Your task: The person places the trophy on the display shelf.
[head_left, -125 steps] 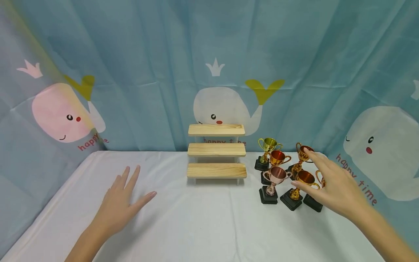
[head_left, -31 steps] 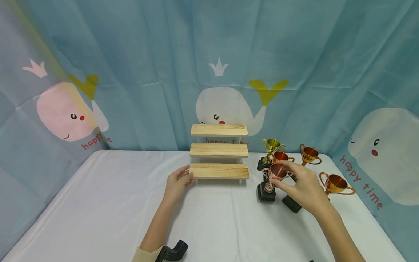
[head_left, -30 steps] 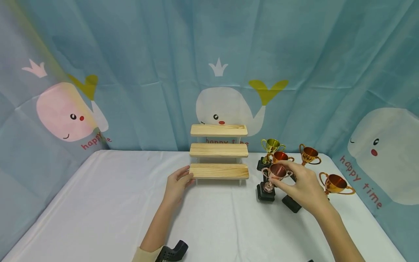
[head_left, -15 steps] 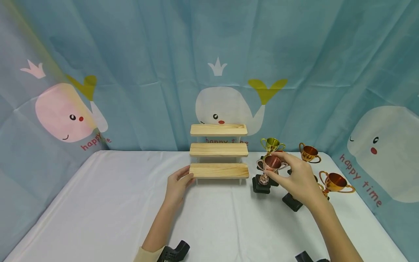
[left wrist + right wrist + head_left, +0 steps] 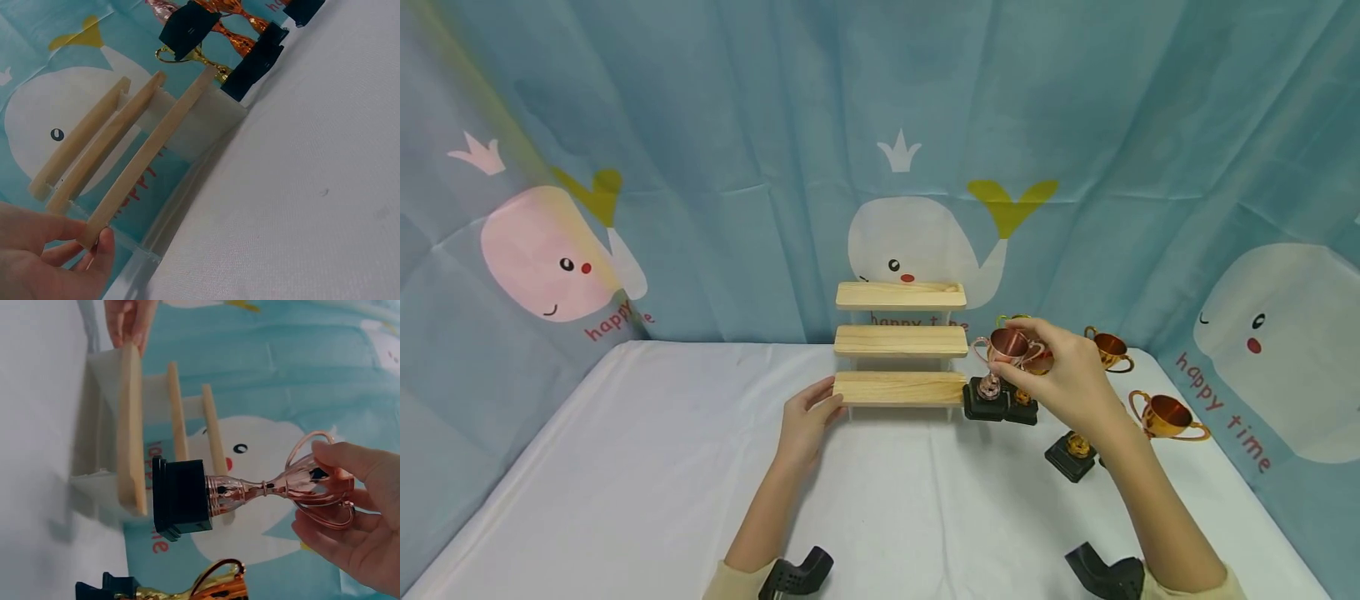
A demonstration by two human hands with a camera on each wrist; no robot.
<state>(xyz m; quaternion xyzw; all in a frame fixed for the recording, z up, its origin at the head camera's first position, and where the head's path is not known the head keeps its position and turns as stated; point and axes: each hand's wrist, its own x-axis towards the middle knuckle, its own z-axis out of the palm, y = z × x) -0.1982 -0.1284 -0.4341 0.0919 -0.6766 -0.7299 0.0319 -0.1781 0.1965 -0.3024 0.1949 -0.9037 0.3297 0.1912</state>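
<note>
A three-step wooden display shelf [image 5: 900,389] stands at the back middle of the table. My left hand [image 5: 803,425] pinches the left end of its lowest step, between thumb and fingers in the left wrist view. A rose-gold trophy [image 5: 275,489] with a black base is off the table. My right hand [image 5: 1071,371] grips it by the cup, fingers and thumb around the bowl and handles. In the head view the trophy's base [image 5: 985,400] hangs beside the right end of the lowest step; in the right wrist view the base points towards the shelf.
Behind the right hand, another trophy's black base [image 5: 1022,408] shows, its cup partly hidden. Further right stand an orange-gold trophy [image 5: 1107,348], another orange trophy [image 5: 1168,417] and a gold-stemmed base [image 5: 1071,457]. A blue whale-print curtain [image 5: 737,208] closes off the back.
My right hand has lifted the rose-gold trophy and carried it left and back towards the shelf. The left hand, earlier apart from the shelf, has kept its hold on the lowest step this last second.
</note>
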